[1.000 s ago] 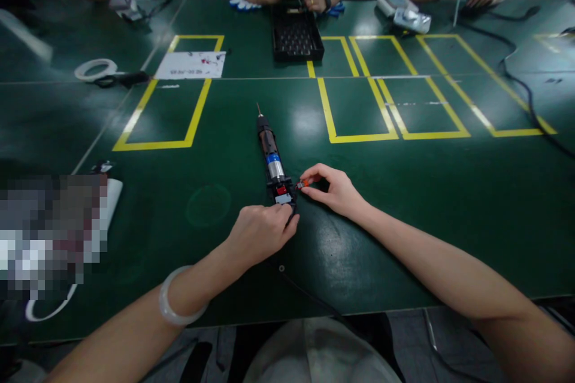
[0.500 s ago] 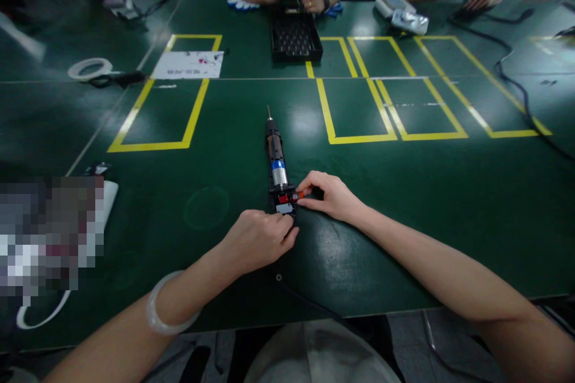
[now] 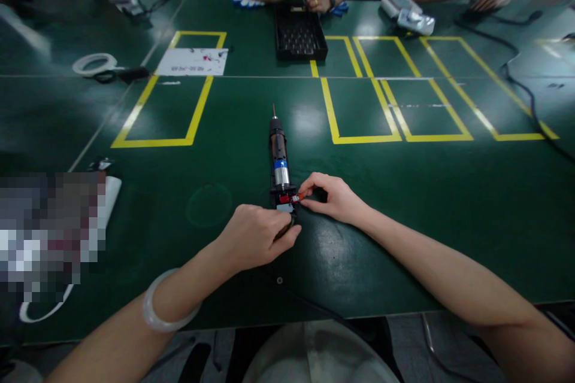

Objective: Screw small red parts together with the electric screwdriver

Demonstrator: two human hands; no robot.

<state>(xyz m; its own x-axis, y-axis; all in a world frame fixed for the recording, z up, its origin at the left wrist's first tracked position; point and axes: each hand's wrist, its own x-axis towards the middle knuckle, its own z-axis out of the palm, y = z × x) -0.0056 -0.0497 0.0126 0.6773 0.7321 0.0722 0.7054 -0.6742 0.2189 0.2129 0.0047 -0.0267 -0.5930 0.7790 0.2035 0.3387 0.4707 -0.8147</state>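
Fingertips of the right hand [image 3: 336,196] pinched a small orange-and-red piece [image 3: 300,197], freshly brought against the slim black-and-silver tool [image 3: 281,175] — the two now met — left hand [image 3: 254,234] gripping its near end.

"What do you have on your arms?"
"A thick, smooth, milky-white bangle [image 3: 150,308] circles my arm above my left hand [image 3: 254,236]; my right hand [image 3: 335,197] and forearm [image 3: 417,251] are bare."
"And lower down?"
"Pale grey cloth [image 3: 332,356], rounded, with a seam running down its middle, and dark cloth [image 3: 384,341] showing on either side."
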